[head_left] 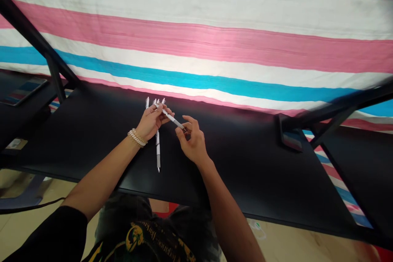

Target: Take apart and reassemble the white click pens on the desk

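A white ballpoint pen with a grey grip [172, 118] is held slantwise above the table, its tip pointing down to the right. My left hand [151, 122] is closed around the pen's upper part, thumb on top. At the tip end, my right hand [194, 141] has its thumb and fingers curled around the point; the exact contact there is partly hidden. Beneath my left hand, another white pen [158, 151] lies on the black table with its tip toward me. The white tops of several pens, including one pen [147, 101], show beyond my left hand.
The black table [245, 163] has dark slanted metal supports, one support [39, 37] at left and another support [337, 108] at right. A striped pink, white and blue sheet [196, 45] hangs behind. A dark flat panel [23, 90] lies far left.
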The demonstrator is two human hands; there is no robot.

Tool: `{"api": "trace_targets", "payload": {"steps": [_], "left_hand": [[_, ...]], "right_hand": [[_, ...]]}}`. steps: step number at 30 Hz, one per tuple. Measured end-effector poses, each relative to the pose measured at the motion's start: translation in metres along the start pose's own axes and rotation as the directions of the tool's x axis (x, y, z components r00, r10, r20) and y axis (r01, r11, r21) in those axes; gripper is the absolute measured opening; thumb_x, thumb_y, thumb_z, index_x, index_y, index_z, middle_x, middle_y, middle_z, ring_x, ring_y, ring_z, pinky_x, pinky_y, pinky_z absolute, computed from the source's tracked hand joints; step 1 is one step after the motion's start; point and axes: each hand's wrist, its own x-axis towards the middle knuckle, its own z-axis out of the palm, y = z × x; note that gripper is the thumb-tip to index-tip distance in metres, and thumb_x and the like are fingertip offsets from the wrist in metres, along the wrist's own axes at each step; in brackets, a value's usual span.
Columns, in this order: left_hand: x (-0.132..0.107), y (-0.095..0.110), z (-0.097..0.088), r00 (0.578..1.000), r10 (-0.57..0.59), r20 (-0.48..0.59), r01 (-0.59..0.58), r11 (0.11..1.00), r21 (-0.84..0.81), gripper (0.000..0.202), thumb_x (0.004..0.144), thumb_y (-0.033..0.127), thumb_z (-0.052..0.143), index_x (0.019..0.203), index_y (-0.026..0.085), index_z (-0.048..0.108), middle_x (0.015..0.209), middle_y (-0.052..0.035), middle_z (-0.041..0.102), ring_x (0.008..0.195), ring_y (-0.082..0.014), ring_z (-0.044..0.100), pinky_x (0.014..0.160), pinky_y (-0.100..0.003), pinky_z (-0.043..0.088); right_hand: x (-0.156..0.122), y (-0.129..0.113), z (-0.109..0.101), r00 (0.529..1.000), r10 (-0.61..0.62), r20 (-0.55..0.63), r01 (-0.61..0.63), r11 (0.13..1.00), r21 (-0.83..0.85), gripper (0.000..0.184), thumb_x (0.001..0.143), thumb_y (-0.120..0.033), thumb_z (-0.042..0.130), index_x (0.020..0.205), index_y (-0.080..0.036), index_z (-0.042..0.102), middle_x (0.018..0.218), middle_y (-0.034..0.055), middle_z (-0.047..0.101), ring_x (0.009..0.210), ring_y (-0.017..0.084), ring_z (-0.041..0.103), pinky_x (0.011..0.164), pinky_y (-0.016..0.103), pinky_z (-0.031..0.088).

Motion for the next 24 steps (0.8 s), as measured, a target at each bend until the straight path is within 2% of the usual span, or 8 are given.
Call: {"api": "trace_targets", "payload": {"steps": [2,4,6,8,14,18,21,24], "left_hand": [[-0.001,0.006,0.001,1.0,-0.01,0.009,0.011,0.993,-0.119,0.025,0.091,0.042,0.067,0.087,0.019,0.056,0.069,0.0035,0.059,0.063,-0.0103,0.064,0.068,-0.027,0.055],[-0.002,0.014,0.0,0.999,-0.048,0.012,0.049,0.978,-0.204,0.035,0.093,0.053,0.057,0.081,0.02,0.052,0.054,0.0078,0.042,0.042,-0.0072,0.046,0.049,-0.022,0.045],[-0.004,0.022,-0.002,0.996,-0.084,-0.007,0.08,0.965,-0.25,0.042,0.094,0.057,0.048,0.074,0.021,0.049,0.047,0.0097,0.027,0.033,-0.0063,0.028,0.039,-0.021,0.031],[-0.006,0.029,-0.004,0.995,-0.094,-0.044,0.078,0.957,-0.279,0.04,0.094,0.053,0.043,0.071,0.021,0.047,0.045,0.01,0.019,0.032,-0.0065,0.018,0.036,-0.021,0.023],[-0.007,0.038,-0.005,0.991,-0.073,-0.11,0.037,0.952,-0.302,0.039,0.095,0.05,0.036,0.07,0.022,0.046,0.044,0.0096,0.016,0.033,-0.0071,0.014,0.036,-0.023,0.02],[-0.005,0.042,-0.009,0.983,-0.032,-0.179,-0.02,0.959,-0.283,0.045,0.094,0.059,0.036,0.07,0.022,0.046,0.045,0.0095,0.017,0.034,-0.0069,0.014,0.037,-0.023,0.02],[-0.003,0.047,-0.014,0.983,-0.02,-0.184,-0.032,0.96,-0.28,0.044,0.095,0.056,0.034,0.07,0.021,0.047,0.045,0.0091,0.017,0.035,-0.0071,0.014,0.038,-0.024,0.019],[0.0,0.053,-0.022,0.987,0.01,-0.159,-0.059,0.949,-0.308,0.046,0.096,0.053,0.028,0.069,0.021,0.046,0.045,0.0087,0.015,0.036,-0.0074,0.012,0.038,-0.024,0.017]], "right_hand": [[0.0,-0.003,0.001,0.999,-0.002,-0.052,0.004,1.0,0.021,0.045,0.095,-0.035,0.06,0.134,-0.021,0.042,0.092,0.0029,0.069,0.073,0.014,0.065,0.063,0.026,0.052],[0.001,-0.005,0.001,0.996,0.006,-0.093,-0.005,1.0,0.011,0.041,0.096,-0.036,0.058,0.131,-0.021,0.044,0.091,0.0024,0.068,0.073,0.014,0.065,0.062,0.025,0.051],[0.001,-0.005,0.0,0.995,0.016,-0.101,-0.018,1.0,-0.023,0.035,0.097,-0.035,0.057,0.127,-0.021,0.047,0.086,0.0011,0.068,0.069,0.013,0.063,0.062,0.025,0.05],[0.0,-0.005,0.0,0.997,0.013,-0.082,-0.018,0.998,-0.052,0.031,0.097,-0.034,0.057,0.125,-0.021,0.049,0.082,0.0,0.067,0.065,0.012,0.06,0.062,0.026,0.049],[0.0,-0.004,0.0,0.999,-0.001,-0.05,-0.004,0.996,-0.092,0.027,0.098,-0.034,0.056,0.121,-0.021,0.052,0.08,-0.0001,0.067,0.061,0.012,0.059,0.063,0.026,0.049],[0.0,-0.004,0.0,0.999,-0.003,-0.053,-0.003,0.994,-0.108,0.026,0.097,-0.034,0.056,0.12,-0.021,0.054,0.078,-0.0005,0.067,0.059,0.012,0.058,0.062,0.026,0.048],[0.0,-0.003,0.0,1.0,-0.006,-0.026,0.003,0.994,-0.111,0.026,0.096,-0.033,0.056,0.119,-0.021,0.054,0.077,-0.001,0.066,0.059,0.012,0.057,0.062,0.026,0.048],[-0.002,-0.006,-0.001,0.998,-0.013,0.063,0.018,0.997,-0.077,0.034,0.095,-0.032,0.058,0.126,-0.021,0.05,0.075,-0.0021,0.064,0.057,0.012,0.056,0.059,0.024,0.046]]}}
